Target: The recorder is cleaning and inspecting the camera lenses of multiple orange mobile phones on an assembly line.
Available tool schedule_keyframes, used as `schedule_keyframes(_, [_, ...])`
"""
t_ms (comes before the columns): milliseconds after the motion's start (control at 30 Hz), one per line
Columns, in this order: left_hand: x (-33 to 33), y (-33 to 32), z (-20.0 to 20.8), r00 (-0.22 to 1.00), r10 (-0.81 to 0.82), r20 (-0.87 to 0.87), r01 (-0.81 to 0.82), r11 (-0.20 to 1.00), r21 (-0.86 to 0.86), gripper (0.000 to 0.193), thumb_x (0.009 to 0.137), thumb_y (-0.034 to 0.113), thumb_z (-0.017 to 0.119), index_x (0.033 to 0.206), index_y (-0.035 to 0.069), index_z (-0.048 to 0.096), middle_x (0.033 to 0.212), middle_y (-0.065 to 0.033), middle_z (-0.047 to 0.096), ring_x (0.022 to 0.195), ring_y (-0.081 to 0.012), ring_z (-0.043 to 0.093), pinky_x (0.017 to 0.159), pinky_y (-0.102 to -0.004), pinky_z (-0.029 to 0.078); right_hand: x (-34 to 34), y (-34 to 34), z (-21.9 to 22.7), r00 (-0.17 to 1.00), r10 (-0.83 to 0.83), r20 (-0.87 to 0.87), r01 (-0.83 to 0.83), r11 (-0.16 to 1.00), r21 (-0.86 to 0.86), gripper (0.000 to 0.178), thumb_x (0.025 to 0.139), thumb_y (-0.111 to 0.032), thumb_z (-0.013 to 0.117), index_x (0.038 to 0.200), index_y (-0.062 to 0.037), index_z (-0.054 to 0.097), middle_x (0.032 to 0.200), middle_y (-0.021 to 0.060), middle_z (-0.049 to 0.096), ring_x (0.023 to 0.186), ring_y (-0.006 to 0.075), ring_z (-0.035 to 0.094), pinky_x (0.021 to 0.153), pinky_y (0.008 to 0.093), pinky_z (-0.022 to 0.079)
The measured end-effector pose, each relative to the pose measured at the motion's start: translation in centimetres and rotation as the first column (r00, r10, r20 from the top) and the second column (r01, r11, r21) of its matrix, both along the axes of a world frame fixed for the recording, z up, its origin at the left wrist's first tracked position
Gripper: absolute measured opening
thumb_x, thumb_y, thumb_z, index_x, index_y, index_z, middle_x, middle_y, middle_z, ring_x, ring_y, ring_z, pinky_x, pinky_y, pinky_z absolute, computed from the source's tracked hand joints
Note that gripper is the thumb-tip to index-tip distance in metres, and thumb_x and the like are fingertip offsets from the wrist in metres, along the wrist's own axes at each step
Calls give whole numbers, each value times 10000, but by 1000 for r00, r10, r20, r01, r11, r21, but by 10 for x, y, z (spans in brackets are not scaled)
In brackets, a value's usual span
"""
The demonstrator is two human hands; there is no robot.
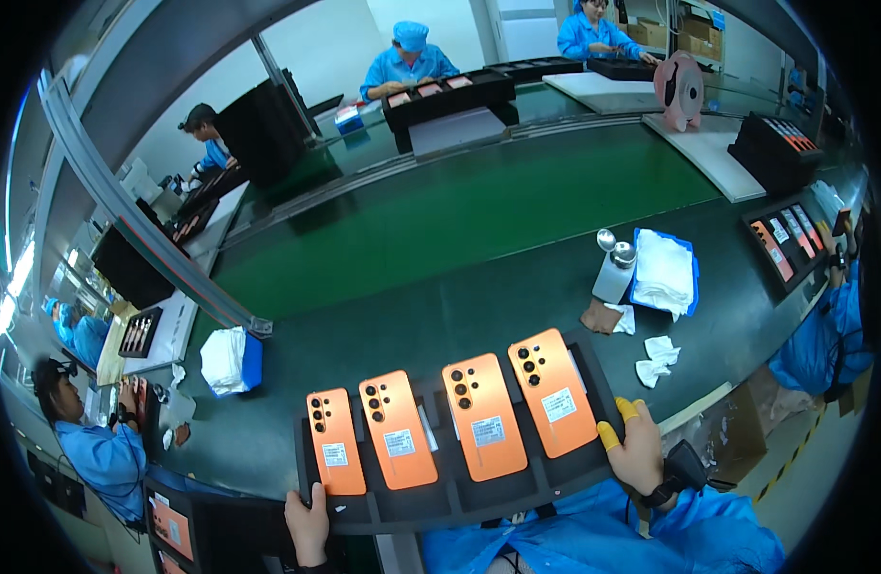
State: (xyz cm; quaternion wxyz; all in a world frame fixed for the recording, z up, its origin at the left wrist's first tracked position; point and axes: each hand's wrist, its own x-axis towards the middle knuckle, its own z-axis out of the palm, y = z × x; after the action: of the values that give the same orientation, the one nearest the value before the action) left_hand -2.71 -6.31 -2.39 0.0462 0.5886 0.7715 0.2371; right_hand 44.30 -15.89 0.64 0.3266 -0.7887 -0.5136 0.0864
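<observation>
A black tray (431, 515) lies before me at the near edge of the bench. Several orange phones (485, 417) rest in its slots, camera lenses at the top, each with a white label on its back. My left hand (307, 526) grips the tray's near left corner, its fingers partly hidden under the edge. At the right end, my right hand (637, 448), with yellow covers on its fingertips, holds the tray's side. A black band with a dark box circles my right wrist.
Beyond the tray are a pump bottle (613, 277), a blue bin of white cloths (665, 273) and crumpled wipes (657, 360). Another cloth bin (232, 362) stands left. A green conveyor belt (459, 215) runs behind. At left, a metal post (144, 220) rises. Co-workers in blue sit around.
</observation>
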Motion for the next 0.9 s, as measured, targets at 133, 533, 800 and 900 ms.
schedule_keyframes(133, [16, 7, 28, 943, 81, 324, -27, 986, -168, 388, 938, 297, 568, 848, -80, 573, 801, -209, 611, 692, -308, 560, 645, -408, 432, 2, -9, -8, 998, 27, -55, -20, 992, 122, 404, 816, -142, 661, 1159, 53, 571, 978, 236, 551, 820, 440, 575, 684, 463, 476])
schedule_keyframes(533, [17, 68, 36, 897, -90, 433, -57, 948, 314, 373, 990, 243, 496, 809, -78, 551, 821, -159, 508, 764, -274, 493, 713, -390, 390, 14, 84, 7, 991, 91, 97, -123, 907, 403, 392, 863, -123, 623, 1197, 64, 538, 1048, 266, 549, 932, 468, 545, 779, 472, 458])
schedule_keyframes(800, [18, 121, 33, 924, -58, 378, -123, 892, 436, 398, 992, 297, 481, 887, -70, 594, 910, -181, 553, 868, -320, 524, 801, -404, 408, 8, 159, 20, 999, 26, 38, -40, 898, 438, 387, 887, -127, 579, 1220, 64, 534, 1021, 224, 541, 923, 408, 545, 778, 446, 444])
schedule_keyframes(900, [17, 142, 32, 856, -35, 516, -142, 943, 300, 455, 997, 335, 477, 874, -87, 592, 908, -178, 588, 839, -268, 560, 753, -384, 433, 11, 176, 7, 997, 10, 75, -35, 941, 338, 500, 871, -153, 588, 1317, 39, 467, 1060, 218, 538, 992, 388, 523, 851, 449, 423])
